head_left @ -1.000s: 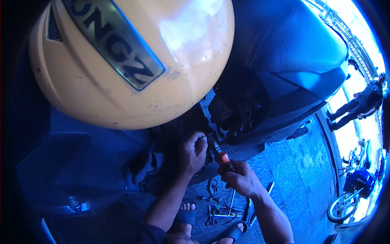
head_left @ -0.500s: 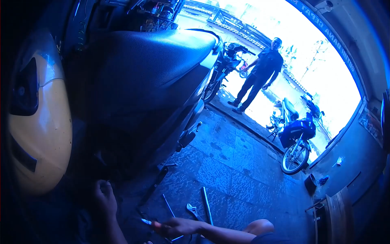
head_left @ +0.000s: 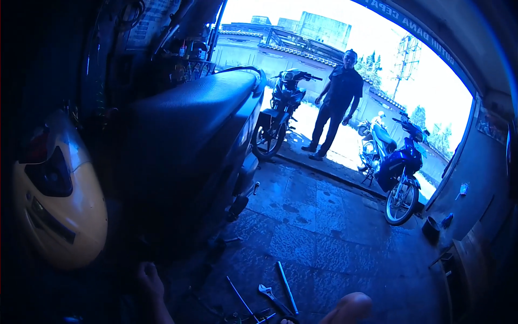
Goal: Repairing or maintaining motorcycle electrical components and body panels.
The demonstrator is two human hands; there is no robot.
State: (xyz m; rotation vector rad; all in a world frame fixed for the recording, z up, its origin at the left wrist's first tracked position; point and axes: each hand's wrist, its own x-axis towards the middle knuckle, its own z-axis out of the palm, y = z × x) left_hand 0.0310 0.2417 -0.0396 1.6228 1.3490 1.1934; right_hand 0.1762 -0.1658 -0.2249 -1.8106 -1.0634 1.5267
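Note:
My left hand (head_left: 149, 276) reaches into the dark beside the lower side of a scooter with a long textured seat (head_left: 210, 89). Its fingers look curled in; whatever they hold is lost in shadow. My right hand is out of the picture. On the floor near my bent knee (head_left: 353, 306) lie an adjustable wrench (head_left: 266, 292), a long metal bar (head_left: 287, 287) and a thin metal rod (head_left: 240, 297). A pale yellow body panel with a dark lamp opening (head_left: 81, 227) stands at the left.
A person in dark clothes (head_left: 337, 97) stands at the wide doorway. One motorcycle (head_left: 278, 110) is parked near the doorway's left side, and a blue one (head_left: 399, 167) at its right. A dark bucket (head_left: 430, 231) sits by the right wall, near a wooden bench (head_left: 472, 264).
My right hand, which held a small tool with a bright tip above the floor tools, has left the picture. The view has tilted up, and my left hand shows lower in it.

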